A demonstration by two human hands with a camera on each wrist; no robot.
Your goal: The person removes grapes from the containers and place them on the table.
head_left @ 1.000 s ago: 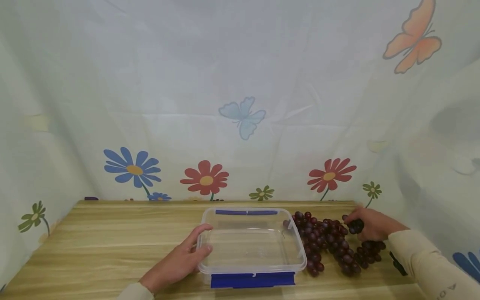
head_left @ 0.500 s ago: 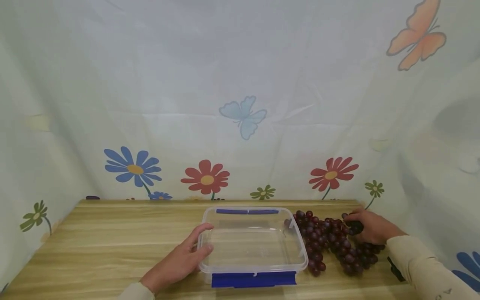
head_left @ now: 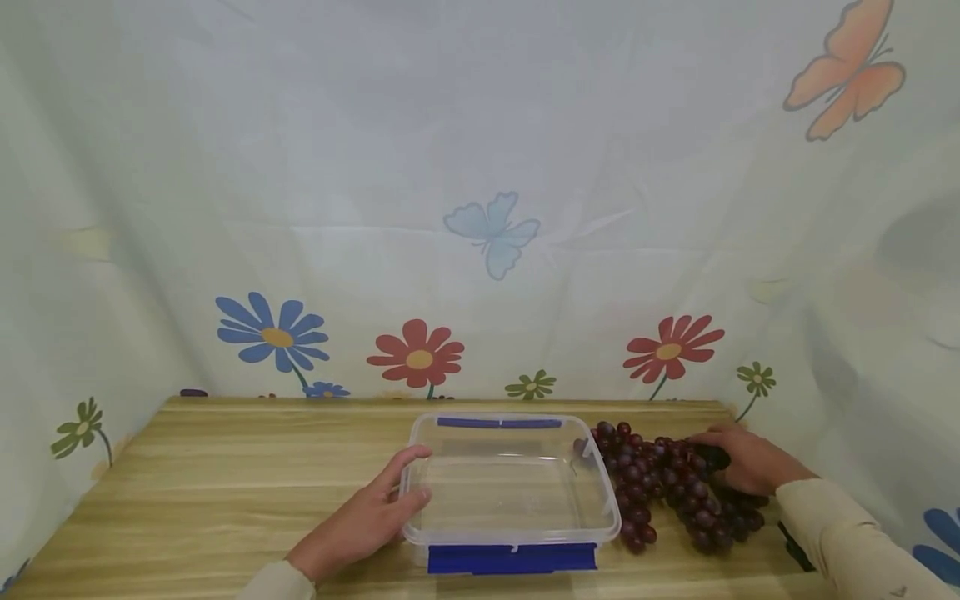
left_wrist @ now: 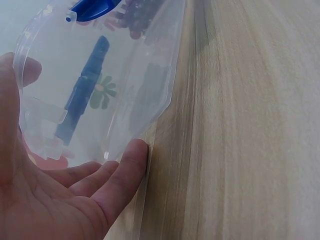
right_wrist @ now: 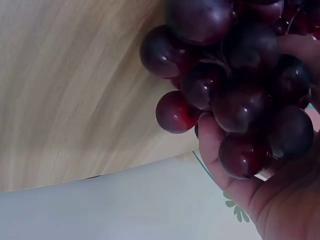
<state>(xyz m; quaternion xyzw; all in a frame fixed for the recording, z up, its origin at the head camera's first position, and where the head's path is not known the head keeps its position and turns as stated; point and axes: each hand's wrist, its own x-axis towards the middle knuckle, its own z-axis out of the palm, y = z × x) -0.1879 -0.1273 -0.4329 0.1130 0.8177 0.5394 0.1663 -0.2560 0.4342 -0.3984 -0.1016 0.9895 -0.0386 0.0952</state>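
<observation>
A clear plastic food container (head_left: 510, 492) with blue side clips stands lidless in the middle of the table in the head view. My left hand (head_left: 363, 517) grips its left side, thumb over the rim and other fingers along the outside; the left wrist view shows the container wall (left_wrist: 135, 90) close up. Right of the container lies a heap of dark red grapes (head_left: 637, 483). At the heap's right end, my right hand (head_left: 753, 462) holds part of a bunch. Close up in the right wrist view, fingers curl around the grapes (right_wrist: 242, 105), which hide some of them.
The wood-grain table (head_left: 247, 467) extends left of the container. Behind it hangs a pale curtain (head_left: 337, 167) printed with flowers and butterflies. A small black object (head_left: 795, 546) shows beside the right sleeve (head_left: 847, 525).
The head view has turned slightly left, so everything sits a little further right. My right hand has shifted slightly at the grapes. The left hand keeps its grip on the container.
</observation>
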